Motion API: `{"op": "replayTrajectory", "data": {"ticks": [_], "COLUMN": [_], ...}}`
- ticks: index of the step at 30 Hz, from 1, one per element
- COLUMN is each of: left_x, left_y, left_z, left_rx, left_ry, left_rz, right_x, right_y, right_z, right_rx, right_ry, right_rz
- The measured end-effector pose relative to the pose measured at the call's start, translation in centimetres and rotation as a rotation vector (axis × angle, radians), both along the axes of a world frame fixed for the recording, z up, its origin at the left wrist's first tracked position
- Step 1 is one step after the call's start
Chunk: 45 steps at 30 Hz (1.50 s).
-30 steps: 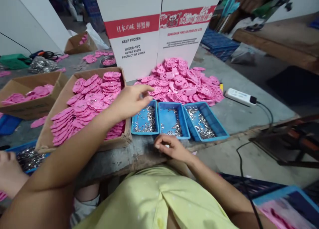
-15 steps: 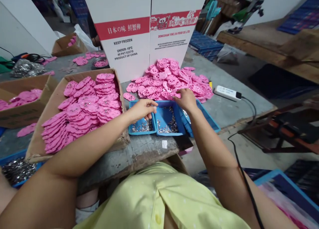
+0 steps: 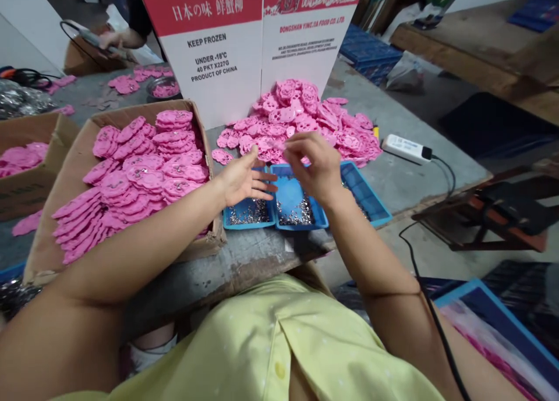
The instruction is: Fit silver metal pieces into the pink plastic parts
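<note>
My left hand (image 3: pixel 244 183) is open, palm facing right and fingers spread, above the left blue tray (image 3: pixel 227 222) of small shiny metal bits. My right hand (image 3: pixel 315 165) is curled over the middle blue tray (image 3: pixel 301 227), which also has metal bits in it. Its fingertips are pinched on what looks like a flat pink plastic piece (image 3: pixel 280 147), hard to tell from the pile behind. That heap of pink pieces (image 3: pixel 301 116) lies just beyond both hands. A third blue tray (image 3: pixel 378 212), at the right, is partly covered by my right wrist.
To my left, a cardboard box (image 3: pixel 37 238) holds stacked pink pieces. A tall white carton (image 3: pixel 209 98) stands behind the heap. A white power strip (image 3: pixel 406 148) with a black cable lies at the right. Across the table is another person's hand (image 3: pixel 111 40) with a tool-like object.
My left hand has turned and spread its fingers. My right hand has drawn back from the heap and to the left, fingers pinched. The other person's hand has come into view; the camera has tilted down.
</note>
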State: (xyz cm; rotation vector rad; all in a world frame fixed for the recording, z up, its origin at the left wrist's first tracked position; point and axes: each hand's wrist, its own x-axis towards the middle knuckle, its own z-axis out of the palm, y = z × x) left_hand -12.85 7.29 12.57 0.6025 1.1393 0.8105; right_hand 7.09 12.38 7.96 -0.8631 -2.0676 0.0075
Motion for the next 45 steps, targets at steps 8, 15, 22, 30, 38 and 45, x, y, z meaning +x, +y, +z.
{"op": "replayTrajectory", "data": {"ticks": [8, 15, 22, 30, 38, 45], "left_x": [-0.1, 0.2, 0.1, 0.0, 0.0, 0.3], "left_y": [0.4, -0.1, -0.2, 0.0, 0.0, -0.2], "left_z": [0.1, 0.1, 0.0, 0.2, 0.0, 0.1], "left_rx": [0.057, 0.118, 0.147, 0.227, 0.216, 0.184], "left_ry": [-0.11, -0.059, 0.068, 0.088, 0.09, 0.015], "left_rz": [0.166, 0.25, 0.469, 0.53, 0.509, 0.489], "right_x": [-2.3, -2.5, -3.8, -5.9, -3.2, -3.3], "right_y": [-2.9, -3.5, -4.2, -6.3, -6.1, -6.4], "right_z": [-1.0, -1.6, -3.6, -2.4, -1.9, -2.0], "right_rx": [-0.073, -0.201, -0.67, -0.701, -0.602, -0.593], "right_ry": [0.02, 0.147, -0.126, -0.736, -0.927, -1.043], "right_rz": [0.235, 0.298, 0.152, 0.195, 0.143, 0.123]}}
